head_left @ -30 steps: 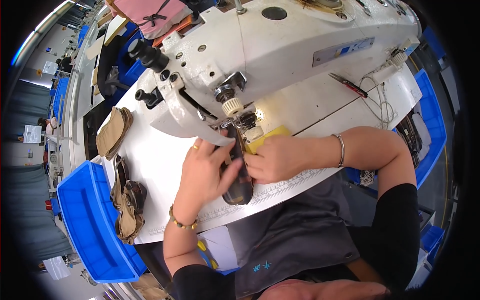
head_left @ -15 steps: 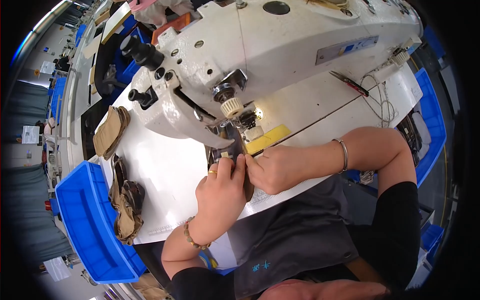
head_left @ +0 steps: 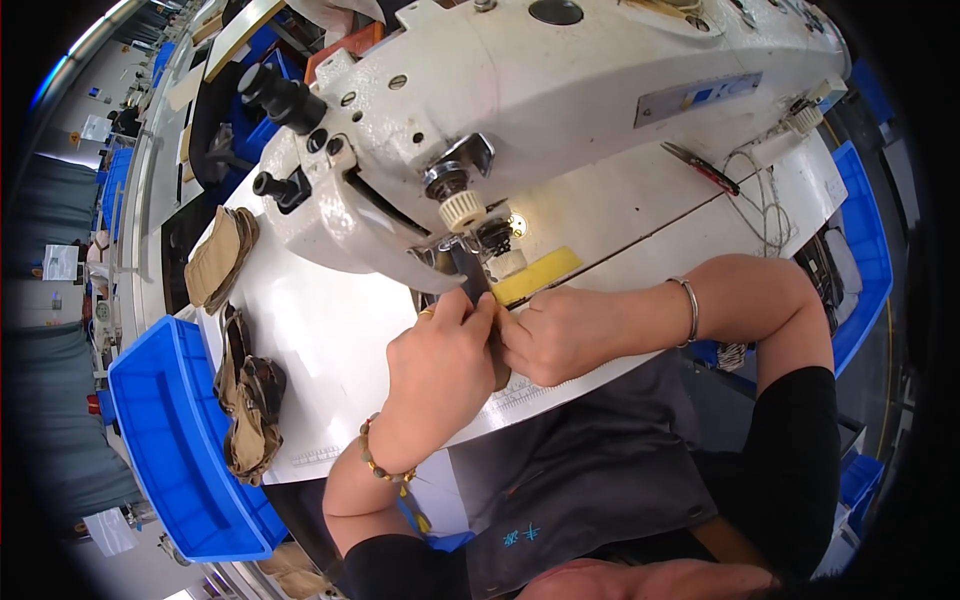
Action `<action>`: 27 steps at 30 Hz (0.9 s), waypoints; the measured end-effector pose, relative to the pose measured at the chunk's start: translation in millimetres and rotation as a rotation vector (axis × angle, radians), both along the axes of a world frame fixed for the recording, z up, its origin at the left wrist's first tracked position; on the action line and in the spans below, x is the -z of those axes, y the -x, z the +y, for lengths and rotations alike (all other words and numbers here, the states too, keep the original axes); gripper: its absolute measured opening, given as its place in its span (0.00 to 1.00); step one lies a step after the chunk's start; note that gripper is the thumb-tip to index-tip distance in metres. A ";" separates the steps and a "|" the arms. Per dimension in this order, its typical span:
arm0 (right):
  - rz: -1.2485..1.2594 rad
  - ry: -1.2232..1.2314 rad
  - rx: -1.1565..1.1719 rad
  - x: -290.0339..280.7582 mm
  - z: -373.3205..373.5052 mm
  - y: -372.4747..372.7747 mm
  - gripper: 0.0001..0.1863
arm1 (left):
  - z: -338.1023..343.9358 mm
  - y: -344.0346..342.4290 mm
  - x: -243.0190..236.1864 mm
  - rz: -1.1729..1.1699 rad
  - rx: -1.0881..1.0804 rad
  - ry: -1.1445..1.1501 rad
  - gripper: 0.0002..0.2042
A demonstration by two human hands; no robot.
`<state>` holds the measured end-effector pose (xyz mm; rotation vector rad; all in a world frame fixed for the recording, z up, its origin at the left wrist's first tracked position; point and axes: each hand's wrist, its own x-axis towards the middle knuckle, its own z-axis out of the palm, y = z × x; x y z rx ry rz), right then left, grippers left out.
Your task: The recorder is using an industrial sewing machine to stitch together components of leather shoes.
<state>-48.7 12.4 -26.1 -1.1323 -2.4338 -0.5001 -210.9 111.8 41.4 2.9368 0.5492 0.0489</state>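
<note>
A white sewing machine (head_left: 560,110) spans the table in front of me. Beneath its needle area lies a dark fabric piece (head_left: 470,268), running toward me between my hands. My left hand (head_left: 445,350) presses on the piece from its left side, fingers bent and closed on it. On the other side my right hand (head_left: 550,335) pinches the fabric's right edge, the fingertips of both hands nearly touching. The fabric's near end (head_left: 500,372) shows brownish below my fingers. Much of the piece is hidden under my hands and the machine head.
Left on the table lie a stack of tan fabric pieces (head_left: 222,258) and a bunch of camouflage-patterned pieces (head_left: 248,400). A blue bin (head_left: 185,440) stands beyond the left edge, another blue bin (head_left: 868,255) at right. Thread snips (head_left: 700,167) rest behind a yellow block (head_left: 540,275).
My left hand has shifted slightly forward along the fabric, toward the needle, and covers a small pale patch that showed before. The right hand has barely moved.
</note>
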 end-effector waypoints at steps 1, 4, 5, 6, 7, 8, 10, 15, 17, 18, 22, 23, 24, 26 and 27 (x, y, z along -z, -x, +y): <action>-0.021 -0.033 0.013 4.5 1.9 -0.3 0.08 | 2.8 -1.4 3.6 -0.027 -0.013 0.004 0.14; 0.009 -0.067 0.018 6.7 6.9 -2.3 0.09 | 9.1 -5.7 9.9 -0.082 -0.033 0.015 0.14; 0.059 -0.071 0.011 6.6 8.1 -2.1 0.10 | 9.9 -5.9 10.6 -0.110 -0.040 0.021 0.14; 0.059 -0.069 0.012 6.9 8.4 -2.4 0.10 | 9.6 -6.1 11.2 -0.110 -0.039 0.023 0.14; 0.071 -0.050 0.003 7.0 8.5 -2.7 0.10 | 8.3 -5.2 11.3 -0.129 -0.043 -0.003 0.15; 0.084 -0.032 -0.006 7.0 8.6 -2.9 0.10 | 6.8 -3.8 11.1 -0.147 -0.048 -0.028 0.16; 0.080 -0.057 0.010 5.0 7.9 -3.3 0.10 | -0.4 0.9 5.6 -0.148 -0.024 -0.045 0.17; 0.112 -0.113 -0.020 6.8 9.2 -1.8 0.10 | -2.1 5.4 6.5 -0.148 0.008 -0.137 0.18; 0.091 -0.085 -0.020 5.6 8.7 -1.9 0.10 | 1.3 4.8 13.2 -0.200 -0.014 -0.120 0.17; 0.091 -0.084 -0.020 5.8 8.7 -2.3 0.10 | 1.2 3.5 14.4 -0.200 -0.013 -0.119 0.17; 0.113 -0.073 -0.060 6.4 11.0 -3.0 0.09 | 1.4 -0.1 16.9 -0.224 -0.004 -0.085 0.14; 0.119 -0.073 -0.070 6.7 11.6 -2.9 0.09 | 2.0 -0.6 17.5 -0.222 -0.002 -0.068 0.14; 0.119 -0.074 -0.073 6.6 11.5 -2.6 0.09 | 2.4 -0.8 17.9 -0.222 -0.004 -0.069 0.14; 0.140 -0.075 -0.069 6.7 11.1 -1.9 0.09 | 3.1 -0.9 19.1 -0.238 -0.001 -0.037 0.13; 0.139 -0.073 -0.070 7.8 10.9 -1.6 0.09 | 3.0 -1.3 19.7 -0.238 -0.002 -0.036 0.13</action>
